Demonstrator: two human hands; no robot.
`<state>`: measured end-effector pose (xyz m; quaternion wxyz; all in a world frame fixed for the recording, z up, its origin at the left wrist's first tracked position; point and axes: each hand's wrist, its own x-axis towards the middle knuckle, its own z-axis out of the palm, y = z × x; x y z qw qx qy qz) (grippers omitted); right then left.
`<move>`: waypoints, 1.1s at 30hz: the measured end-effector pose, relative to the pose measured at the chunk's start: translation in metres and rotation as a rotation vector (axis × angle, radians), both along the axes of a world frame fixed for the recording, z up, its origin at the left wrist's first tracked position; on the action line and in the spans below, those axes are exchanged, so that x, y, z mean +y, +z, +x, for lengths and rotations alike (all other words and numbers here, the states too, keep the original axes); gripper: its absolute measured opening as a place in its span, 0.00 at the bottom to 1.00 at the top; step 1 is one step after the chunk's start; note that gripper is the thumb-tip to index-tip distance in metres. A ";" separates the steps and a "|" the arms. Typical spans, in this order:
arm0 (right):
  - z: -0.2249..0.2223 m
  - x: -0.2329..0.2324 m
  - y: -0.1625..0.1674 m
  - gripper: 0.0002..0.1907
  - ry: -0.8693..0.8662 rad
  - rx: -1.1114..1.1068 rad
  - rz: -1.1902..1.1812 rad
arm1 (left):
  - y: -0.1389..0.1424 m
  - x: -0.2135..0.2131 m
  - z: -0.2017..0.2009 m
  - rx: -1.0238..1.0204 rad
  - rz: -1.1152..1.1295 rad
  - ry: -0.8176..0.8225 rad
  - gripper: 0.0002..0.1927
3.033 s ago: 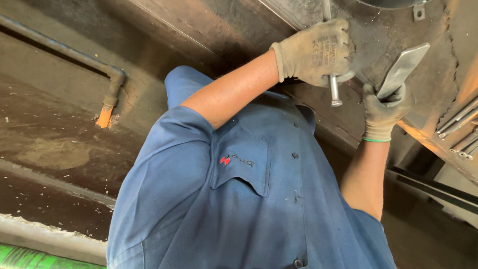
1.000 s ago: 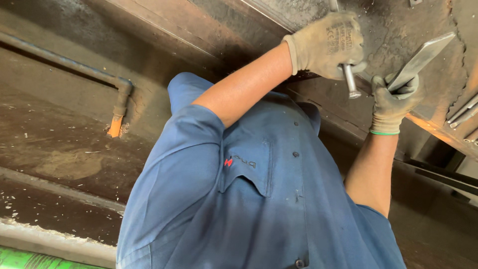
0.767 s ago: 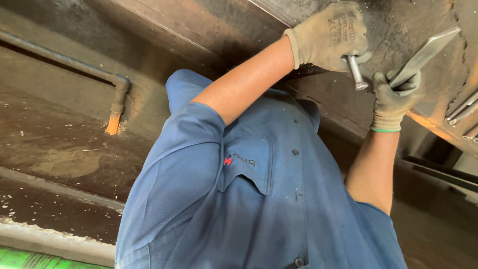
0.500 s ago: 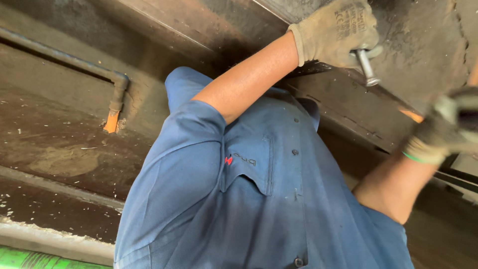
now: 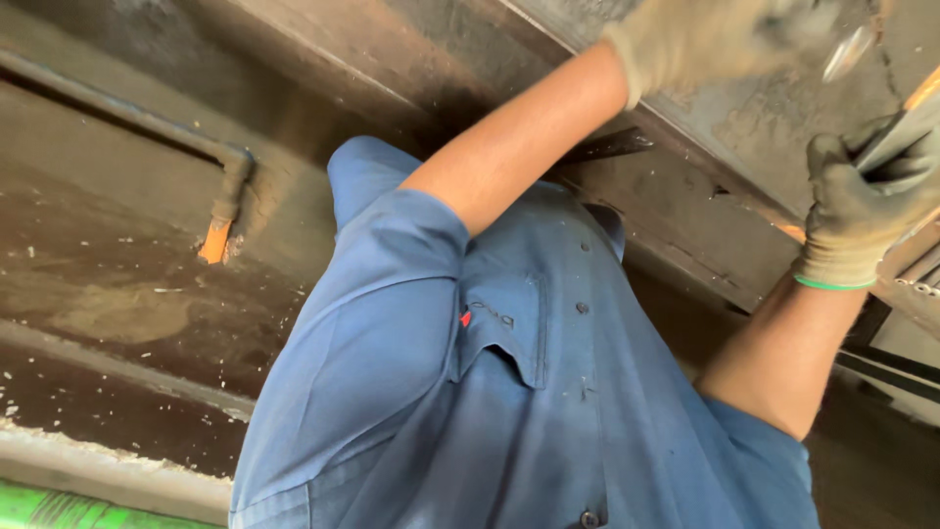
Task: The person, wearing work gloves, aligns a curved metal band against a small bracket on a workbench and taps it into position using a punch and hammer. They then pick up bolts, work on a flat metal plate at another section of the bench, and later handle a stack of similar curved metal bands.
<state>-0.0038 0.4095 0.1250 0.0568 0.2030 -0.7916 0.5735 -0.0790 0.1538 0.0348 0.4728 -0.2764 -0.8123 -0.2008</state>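
Left hand [image 5: 720, 44], gloved and blurred, is raised against the grimy metal underside [image 5: 764, 127]; whether it grips the blurred metal bolt [image 5: 847, 54] beside its fingers cannot be told. Right hand [image 5: 862, 211], gloved, is clenched around a flat metal bar [image 5: 906, 127] at the underside's right edge. A blue shirt [image 5: 509, 392] fills the lower centre. A pipe [image 5: 230, 191] runs at left.
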 end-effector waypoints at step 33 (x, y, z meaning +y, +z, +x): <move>0.016 0.030 -0.041 0.14 0.060 0.277 0.570 | 0.025 -0.036 0.028 -0.375 -0.019 -0.300 0.11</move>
